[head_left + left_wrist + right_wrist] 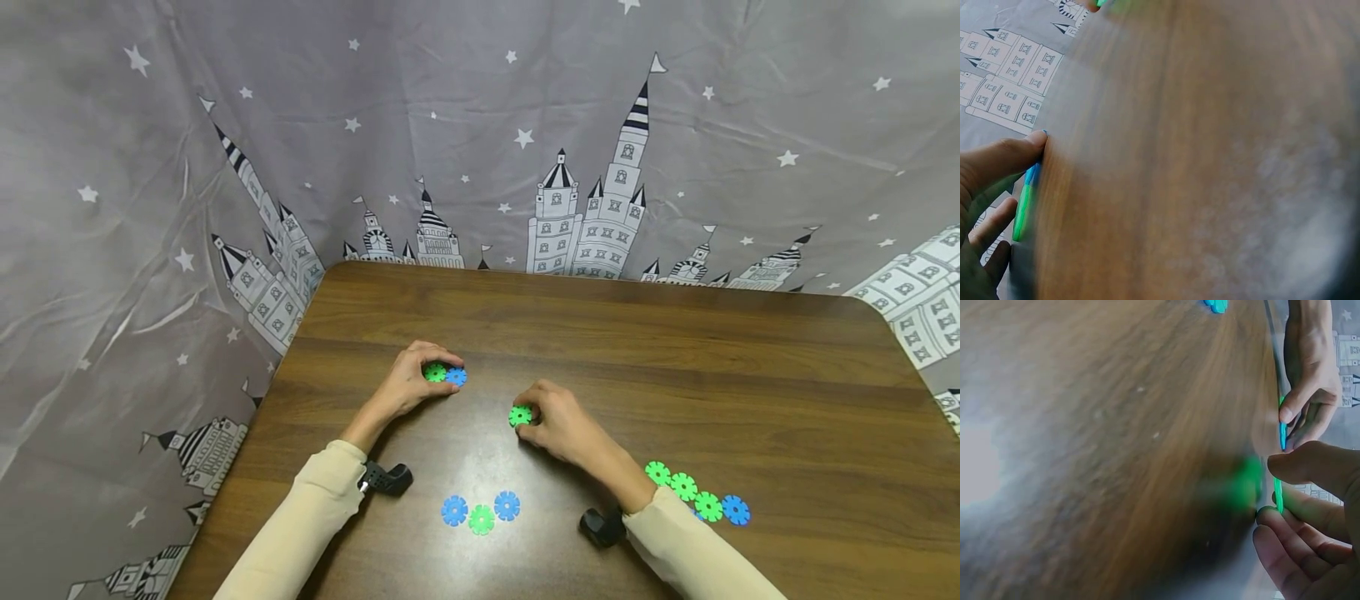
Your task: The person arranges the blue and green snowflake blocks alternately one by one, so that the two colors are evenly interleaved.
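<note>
My left hand point(408, 379) pinches a blue notched disc point(456, 377) between thumb and fingers. A green notched disc point(435, 372) sits edge to edge with the blue one, inside the curve of the same hand. Seen edge-on in the left wrist view, the green disc point(1021, 215) lines up with the blue one. To the right and slightly nearer, my right hand point(562, 423) holds a single green notched disc point(520, 416) by its edges. In the right wrist view that disc point(1279, 495) stands on edge between thumb and fingers, apart from the blue disc point(1283, 436).
Two blue discs point(454, 510) and a green disc point(482, 520) lie near the table's front. Several green and blue discs point(683, 487) lie by the right forearm, which partly covers them. Behind the wooden table point(675, 333) hangs a grey castle-print curtain point(465, 108).
</note>
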`<move>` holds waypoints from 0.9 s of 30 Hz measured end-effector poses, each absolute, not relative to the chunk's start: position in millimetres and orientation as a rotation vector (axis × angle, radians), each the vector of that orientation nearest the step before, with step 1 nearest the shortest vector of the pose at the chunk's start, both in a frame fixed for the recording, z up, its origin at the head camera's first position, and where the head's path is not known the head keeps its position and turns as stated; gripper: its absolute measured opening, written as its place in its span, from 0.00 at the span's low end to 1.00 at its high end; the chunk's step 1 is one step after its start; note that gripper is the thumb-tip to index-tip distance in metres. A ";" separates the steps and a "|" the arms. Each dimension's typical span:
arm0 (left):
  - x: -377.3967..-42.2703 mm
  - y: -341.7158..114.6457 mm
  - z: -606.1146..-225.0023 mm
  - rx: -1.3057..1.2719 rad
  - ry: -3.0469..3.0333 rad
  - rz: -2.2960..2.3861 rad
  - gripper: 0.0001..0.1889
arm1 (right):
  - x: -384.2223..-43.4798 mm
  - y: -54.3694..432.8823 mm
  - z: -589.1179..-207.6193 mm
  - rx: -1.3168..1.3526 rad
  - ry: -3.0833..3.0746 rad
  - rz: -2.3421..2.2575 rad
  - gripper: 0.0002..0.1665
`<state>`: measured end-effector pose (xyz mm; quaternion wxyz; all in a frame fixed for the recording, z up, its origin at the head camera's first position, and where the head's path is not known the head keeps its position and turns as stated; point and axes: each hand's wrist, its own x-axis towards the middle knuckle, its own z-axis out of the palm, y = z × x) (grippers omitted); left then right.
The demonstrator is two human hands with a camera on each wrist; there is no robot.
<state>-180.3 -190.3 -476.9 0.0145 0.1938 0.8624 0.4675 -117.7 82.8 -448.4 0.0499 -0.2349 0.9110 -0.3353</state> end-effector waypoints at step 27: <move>-180.7 -190.8 -478.0 0.614 2.686 1.456 0.20 | -142.5 56.2 -445.8 -0.667 2.762 -1.010 0.18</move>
